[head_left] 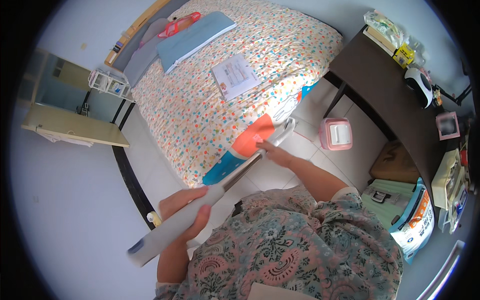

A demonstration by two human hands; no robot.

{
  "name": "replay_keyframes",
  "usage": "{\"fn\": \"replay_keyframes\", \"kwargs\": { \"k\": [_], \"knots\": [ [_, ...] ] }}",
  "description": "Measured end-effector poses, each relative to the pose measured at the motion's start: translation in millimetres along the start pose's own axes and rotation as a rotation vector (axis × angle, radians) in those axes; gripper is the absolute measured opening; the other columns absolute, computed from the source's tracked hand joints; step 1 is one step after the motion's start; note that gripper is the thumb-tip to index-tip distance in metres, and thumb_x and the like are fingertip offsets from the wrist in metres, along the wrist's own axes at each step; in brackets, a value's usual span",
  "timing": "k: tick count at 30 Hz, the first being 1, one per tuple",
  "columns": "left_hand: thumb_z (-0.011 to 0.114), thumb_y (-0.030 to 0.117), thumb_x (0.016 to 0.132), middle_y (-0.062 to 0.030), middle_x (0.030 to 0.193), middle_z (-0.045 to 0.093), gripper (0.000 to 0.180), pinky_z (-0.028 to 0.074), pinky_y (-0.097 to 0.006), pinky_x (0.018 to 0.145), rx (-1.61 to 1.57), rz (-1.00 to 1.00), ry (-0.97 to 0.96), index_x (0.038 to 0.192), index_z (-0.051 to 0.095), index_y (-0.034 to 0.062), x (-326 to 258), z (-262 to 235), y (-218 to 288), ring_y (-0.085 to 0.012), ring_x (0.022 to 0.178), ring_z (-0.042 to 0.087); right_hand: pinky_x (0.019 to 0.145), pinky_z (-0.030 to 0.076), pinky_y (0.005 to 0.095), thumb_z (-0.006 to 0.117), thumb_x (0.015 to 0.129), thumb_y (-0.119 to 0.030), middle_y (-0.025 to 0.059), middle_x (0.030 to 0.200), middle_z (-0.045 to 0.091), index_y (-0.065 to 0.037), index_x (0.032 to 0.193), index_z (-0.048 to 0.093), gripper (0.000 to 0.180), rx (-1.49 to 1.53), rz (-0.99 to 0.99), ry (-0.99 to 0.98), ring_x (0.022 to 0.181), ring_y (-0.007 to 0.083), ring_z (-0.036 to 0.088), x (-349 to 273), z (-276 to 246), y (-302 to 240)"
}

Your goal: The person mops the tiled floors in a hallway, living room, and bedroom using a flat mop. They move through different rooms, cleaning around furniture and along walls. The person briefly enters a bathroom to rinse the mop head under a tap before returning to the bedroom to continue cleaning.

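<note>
A long-handled white tool with a metal pole (243,172) runs diagonally in front of my body, from low left up toward the foot of the bed. My left hand (181,210) is wrapped round its thick white grip, thumb on the near side. Farther up, my right hand (278,155) is at the joint where the metal meets a white far section (285,134), its fingers bent over the pole. That far section ends in a slim white head beside the bed's hanging cover; its exact shape is smeared.
Ahead stands a bed (185,117) with a dotted cover, a blue-grey pillow (197,40) and a booklet (236,76). At right are a dark desk (375,70), a pink bin (336,134), a green suitcase (382,200) and a plastic package (415,225). A shelf (75,125) juts out left.
</note>
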State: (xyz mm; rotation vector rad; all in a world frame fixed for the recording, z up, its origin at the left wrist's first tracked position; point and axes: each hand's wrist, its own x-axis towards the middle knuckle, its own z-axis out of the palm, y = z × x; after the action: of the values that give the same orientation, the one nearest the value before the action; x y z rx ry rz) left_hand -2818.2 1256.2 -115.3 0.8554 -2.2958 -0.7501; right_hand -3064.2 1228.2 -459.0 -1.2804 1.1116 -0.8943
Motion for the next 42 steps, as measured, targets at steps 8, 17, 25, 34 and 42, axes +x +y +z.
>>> {"fn": "replay_keyframes", "kwargs": {
  "k": [8, 17, 25, 34, 42],
  "knots": [
    [0.065, 0.015, 0.06, -0.0167, 0.072, 0.064, 0.026, 0.049, -0.025, 0.057, -0.057, -0.213, 0.178, 0.077, 0.062, -0.0039, -25, -78, 45, -0.0224, 0.062, 0.064, 0.091, 0.039, 0.0377, 0.062, 0.066, -0.007, 0.0071, 0.107, 0.056, -0.013, 0.105, 0.056, 0.039, -0.241, -0.18, 0.079, 0.106, 0.0271, 0.047, -15, 131, -66],
    [0.067, 0.015, 0.062, -0.0155, 0.065, 0.063, 0.019, 0.048, -0.025, 0.053, -0.149, -0.13, 0.3, 0.071, 0.059, 0.0003, -1, -43, 54, -0.0209, 0.057, 0.062, 0.076, 0.044, 0.0379, 0.056, 0.066, -0.004, 0.0022, 0.086, 0.059, -0.014, 0.083, 0.06, 0.021, -0.394, -0.141, 0.163, 0.093, 0.0249, 0.052, -17, 88, -92],
    [0.066, 0.012, 0.067, -0.0173, 0.076, 0.064, 0.017, 0.049, -0.027, 0.062, -0.167, -0.147, 0.283, 0.076, 0.059, -0.0004, 36, 2, 42, -0.0225, 0.069, 0.063, 0.077, 0.045, 0.0381, 0.061, 0.068, -0.006, 0.0057, 0.087, 0.059, -0.014, 0.086, 0.061, 0.02, -0.463, -0.126, 0.218, 0.091, 0.027, 0.055, 8, -4, -68],
    [0.064, 0.008, 0.063, -0.0177, 0.075, 0.064, 0.013, 0.049, -0.027, 0.062, -0.203, -0.202, 0.064, 0.072, 0.058, -0.0005, 31, -12, 38, -0.0225, 0.068, 0.064, 0.077, 0.045, 0.0382, 0.059, 0.07, -0.01, 0.006, 0.089, 0.059, -0.013, 0.08, 0.059, 0.011, -0.509, -0.017, 0.276, 0.091, 0.0268, 0.055, -4, 31, -54],
    [0.062, 0.011, 0.063, -0.0145, 0.066, 0.062, 0.014, 0.046, -0.025, 0.054, -0.28, -0.016, 0.069, 0.069, 0.059, -0.0007, 9, -89, 7, -0.0193, 0.058, 0.059, 0.074, 0.046, 0.0393, 0.057, 0.07, -0.013, 0.0031, 0.086, 0.06, -0.016, 0.081, 0.06, 0.011, -0.506, 0.028, 0.241, 0.091, 0.0248, 0.056, -9, 124, -101]
  ]
}}
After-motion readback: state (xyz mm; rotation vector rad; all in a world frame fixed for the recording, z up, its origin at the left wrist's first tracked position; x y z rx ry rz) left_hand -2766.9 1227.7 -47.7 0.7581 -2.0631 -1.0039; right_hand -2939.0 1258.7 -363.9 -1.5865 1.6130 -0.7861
